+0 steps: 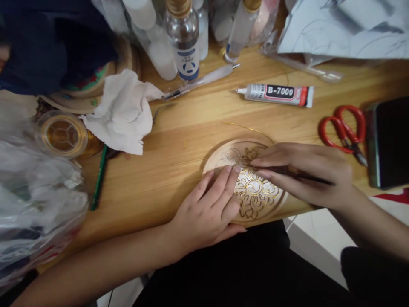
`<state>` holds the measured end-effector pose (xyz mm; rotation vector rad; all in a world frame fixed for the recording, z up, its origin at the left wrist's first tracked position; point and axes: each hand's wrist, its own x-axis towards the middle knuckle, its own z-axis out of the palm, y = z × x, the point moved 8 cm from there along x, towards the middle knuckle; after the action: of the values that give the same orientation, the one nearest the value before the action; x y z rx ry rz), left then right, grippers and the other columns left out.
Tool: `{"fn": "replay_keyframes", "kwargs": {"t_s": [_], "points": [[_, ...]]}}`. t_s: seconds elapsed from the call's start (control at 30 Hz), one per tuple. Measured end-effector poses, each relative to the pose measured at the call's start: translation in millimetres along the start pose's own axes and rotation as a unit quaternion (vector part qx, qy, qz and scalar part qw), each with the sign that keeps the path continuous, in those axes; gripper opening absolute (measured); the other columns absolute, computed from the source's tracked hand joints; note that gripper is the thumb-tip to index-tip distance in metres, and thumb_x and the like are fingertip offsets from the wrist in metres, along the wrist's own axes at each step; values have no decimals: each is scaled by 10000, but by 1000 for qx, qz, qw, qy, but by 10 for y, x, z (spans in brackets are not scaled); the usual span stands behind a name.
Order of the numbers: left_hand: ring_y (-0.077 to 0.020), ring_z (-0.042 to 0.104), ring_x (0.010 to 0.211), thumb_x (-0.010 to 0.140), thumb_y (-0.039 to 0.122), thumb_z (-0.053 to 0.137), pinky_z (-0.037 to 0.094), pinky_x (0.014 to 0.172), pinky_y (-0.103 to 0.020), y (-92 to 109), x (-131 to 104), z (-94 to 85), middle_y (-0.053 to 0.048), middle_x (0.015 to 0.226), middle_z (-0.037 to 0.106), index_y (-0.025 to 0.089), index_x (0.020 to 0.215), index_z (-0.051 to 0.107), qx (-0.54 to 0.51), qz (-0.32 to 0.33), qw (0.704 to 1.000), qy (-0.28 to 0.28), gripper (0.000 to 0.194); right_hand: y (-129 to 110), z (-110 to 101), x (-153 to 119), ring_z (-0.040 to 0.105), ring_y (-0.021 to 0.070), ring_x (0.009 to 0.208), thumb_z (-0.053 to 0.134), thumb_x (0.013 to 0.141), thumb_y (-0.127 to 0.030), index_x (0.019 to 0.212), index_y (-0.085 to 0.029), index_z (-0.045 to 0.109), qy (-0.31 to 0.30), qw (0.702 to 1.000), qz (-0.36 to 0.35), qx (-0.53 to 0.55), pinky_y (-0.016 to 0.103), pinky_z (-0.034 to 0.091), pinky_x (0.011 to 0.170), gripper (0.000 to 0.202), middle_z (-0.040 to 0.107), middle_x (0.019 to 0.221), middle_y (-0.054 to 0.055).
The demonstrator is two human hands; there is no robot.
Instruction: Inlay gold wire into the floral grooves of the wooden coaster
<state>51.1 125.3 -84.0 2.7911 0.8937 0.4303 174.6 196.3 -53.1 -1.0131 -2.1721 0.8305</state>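
A round wooden plate [214,158] lies at the table's front edge, tipped slightly toward me. It bears a flower pattern [255,187] outlined in gold wire, with white petals in the middle and pencil-like lines at the upper left. My left hand [211,209] grips the plate's left side, fingertips on its face and thumb along the lower rim. Pinched in my right hand [306,170] is a pair of dark, slim tweezers [292,171], its tip close to the left fingertips at the pattern. Gold wire [243,126] trails from the plate's upper edge; the tweezers' tip is partly hidden.
Behind the plate lie a B-7000 glue tube [277,94] and a clear-handled pen tool [204,80]. Red-handled cutters [345,130] and a phone [390,143] are at right. Leftward are a crumpled tissue [124,113], gold wire spool [64,134] and green pencil [99,179]. Bottles [183,42] stand behind.
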Motion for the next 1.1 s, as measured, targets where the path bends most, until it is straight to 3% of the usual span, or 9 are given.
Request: {"fn": "replay_keyframes", "kwargs": {"t_s": [0.1, 0.23, 0.37, 0.47, 0.8, 0.9, 1.0, 1.1], "points": [[-314, 504, 1322, 923, 619, 435, 432, 1066, -427, -10, -6, -8, -223, 1385, 547, 129, 925, 587, -4, -1, 1000, 10, 513, -29, -47, -40, 709, 131, 854, 616, 889, -162, 1099, -187, 637, 16, 999, -4, -35, 243, 585, 740, 213, 741, 921, 39], [-306, 515, 1311, 920, 633, 431, 433, 1063, -417, -11, -10, -19, -220, 1358, 572, 135, 902, 590, -4, 0, 1000, 20, 523, -124, 100, -176, 639, 233, 1127, 491, 960, -272, 1170, -175, 623, -48, 988, -78, -124, 416, 554, 885, 266, 726, 1119, 91], [-311, 516, 1308, 915, 621, 455, 421, 1069, -420, -5, -9, -26, -229, 1351, 573, 139, 873, 584, 5, -1, 1000, 26, 501, -117, 268, -292, 479, 279, 1328, 436, 978, -370, 1248, -173, 594, -101, 976, -83, -172, 500, 445, 1037, 370, 669, 1264, 96], [-313, 527, 1296, 912, 616, 463, 415, 1067, -425, 2, -8, -20, -227, 1354, 572, 134, 911, 593, 8, 3, 1000, 19, 498, -129, 311, -299, 458, 278, 1341, 412, 986, -389, 1248, -150, 589, -105, 972, -81, -194, 487, 388, 1087, 397, 658, 1286, 100], [-321, 528, 1294, 913, 647, 425, 432, 1054, -430, 4, -15, -16, -233, 1355, 568, 132, 923, 593, 17, 8, 1000, 17, 542, -72, 288, -266, 495, 271, 1289, 421, 981, -369, 1248, -166, 574, -86, 983, -56, -151, 462, 407, 1045, 370, 679, 1237, 95], [-326, 532, 1287, 922, 644, 404, 438, 1050, -439, -3, -22, -21, -236, 1346, 573, 137, 898, 583, 9, 8, 999, 29, 538, -6, 210, -248, 517, 235, 1275, 395, 991, -364, 1252, -187, 573, -46, 997, -11, -64, 418, 449, 1031, 362, 670, 1226, 95], [-333, 507, 1310, 911, 645, 435, 436, 1063, -447, -20, -20, -29, -242, 1377, 544, 133, 887, 582, -13, 9, 999, 31, 533, 62, 57, -261, 556, 207, 1226, 392, 996, -359, 1247, -234, 590, 49, 998, 39, 6, 386, 468, 1029, 343, 676, 1191, 68], [-341, 474, 1338, 883, 648, 497, 439, 1079, -455, -49, -18, -56, -256, 1389, 525, 122, 881, 580, -47, 9, 998, 38, 533, 133, -65, -340, 581, 227, 1186, 404, 993, -351, 1246, -290, 608, 151, 985, 77, 22, 440, 458, 1039, 331, 688, 1178, 34]]}}
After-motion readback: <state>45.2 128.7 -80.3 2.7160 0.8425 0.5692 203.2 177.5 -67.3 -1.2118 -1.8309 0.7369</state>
